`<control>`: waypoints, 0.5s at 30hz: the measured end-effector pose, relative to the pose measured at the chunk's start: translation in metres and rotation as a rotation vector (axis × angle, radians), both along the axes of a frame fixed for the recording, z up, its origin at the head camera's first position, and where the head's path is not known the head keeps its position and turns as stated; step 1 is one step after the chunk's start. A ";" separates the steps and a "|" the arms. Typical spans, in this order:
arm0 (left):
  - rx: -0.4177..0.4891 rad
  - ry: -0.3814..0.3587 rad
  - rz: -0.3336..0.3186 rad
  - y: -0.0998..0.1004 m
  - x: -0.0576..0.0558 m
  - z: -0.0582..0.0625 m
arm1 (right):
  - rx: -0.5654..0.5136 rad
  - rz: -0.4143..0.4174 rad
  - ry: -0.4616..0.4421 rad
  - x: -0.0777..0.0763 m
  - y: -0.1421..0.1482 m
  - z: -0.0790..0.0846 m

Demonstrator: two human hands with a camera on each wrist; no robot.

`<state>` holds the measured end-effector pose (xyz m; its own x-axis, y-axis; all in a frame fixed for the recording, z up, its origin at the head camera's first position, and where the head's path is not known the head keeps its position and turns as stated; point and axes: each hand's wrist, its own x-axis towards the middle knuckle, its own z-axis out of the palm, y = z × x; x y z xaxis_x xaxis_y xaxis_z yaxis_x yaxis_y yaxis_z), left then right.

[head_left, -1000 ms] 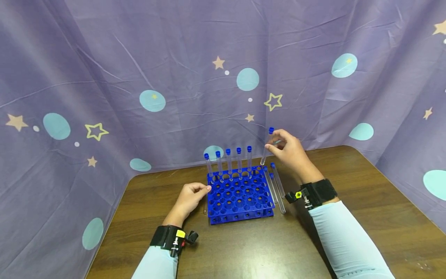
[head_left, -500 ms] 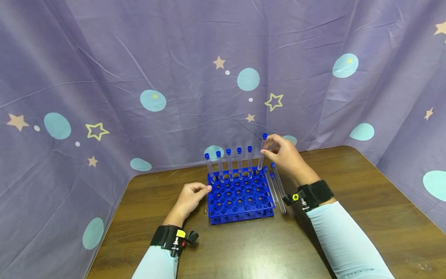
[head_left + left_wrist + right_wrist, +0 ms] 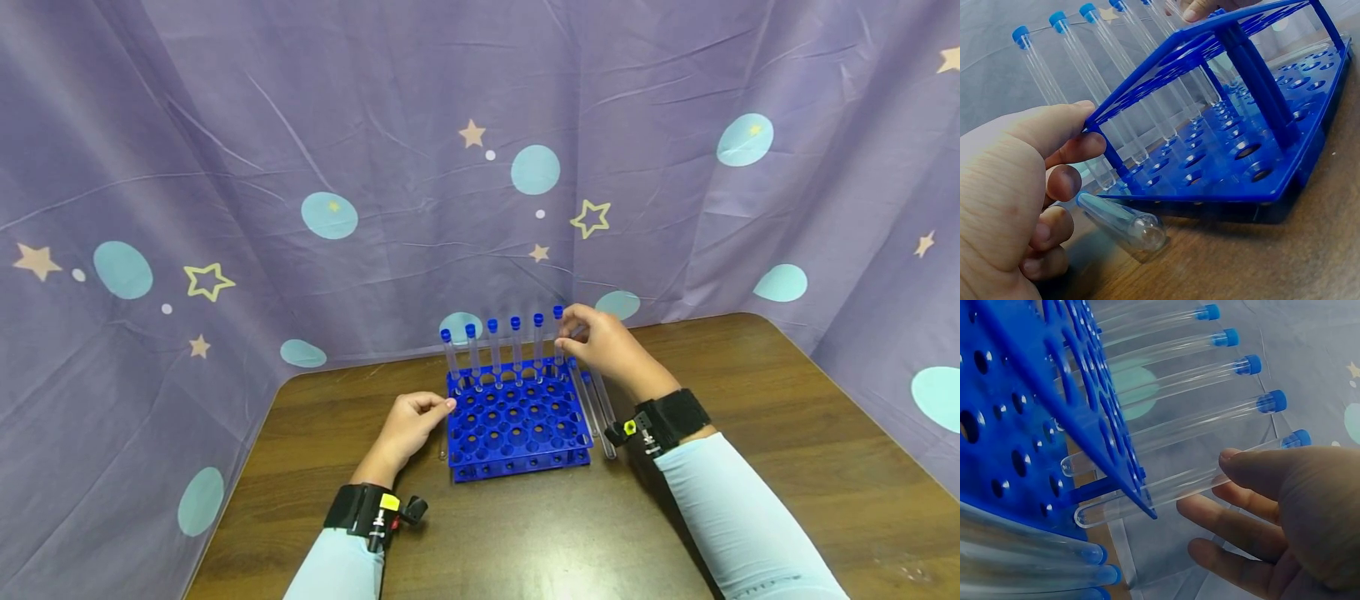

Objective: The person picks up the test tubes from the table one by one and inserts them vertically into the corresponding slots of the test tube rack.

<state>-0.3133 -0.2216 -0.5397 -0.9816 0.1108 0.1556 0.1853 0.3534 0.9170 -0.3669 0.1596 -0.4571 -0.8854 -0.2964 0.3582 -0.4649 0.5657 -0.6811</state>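
A blue test tube rack (image 3: 521,457) stands on the table. My left hand (image 3: 407,429) pinches its left back corner between thumb and index finger. My right hand (image 3: 613,350) holds a clear, blue-capped test tube (image 3: 1179,486) between thumb and fingers at the rack's back right corner. In the right wrist view, that tube passes through the rack's upper plate, its rounded end close to the lower plate. Several more capped tubes (image 3: 493,350) stand along the same back row. Beneath the left fingers, another capped tube (image 3: 1124,222) lies on the table against the rack.
Just right of the rack, several capped tubes (image 3: 604,429) lie side by side on the wooden table (image 3: 510,542). A purple curtain (image 3: 390,167) with stars and dots hangs right behind the table's back edge. Each wrist wears a black strap with a small camera.
My right hand has moved left and down, bringing the test tube from above the rack's back right corner into a hole in the back row. The left hand has stayed at the rack.
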 end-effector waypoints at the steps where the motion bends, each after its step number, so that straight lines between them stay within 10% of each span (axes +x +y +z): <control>1: 0.001 -0.001 0.000 0.000 0.000 0.000 | 0.006 0.000 -0.003 -0.001 0.000 -0.001; 15: 0.009 0.002 -0.013 0.000 0.000 -0.001 | 0.027 0.040 -0.007 -0.002 0.003 -0.002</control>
<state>-0.3131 -0.2219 -0.5403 -0.9797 0.1221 0.1590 0.1920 0.3426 0.9197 -0.3688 0.1623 -0.4595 -0.8752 -0.3408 0.3434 -0.4826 0.5651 -0.6691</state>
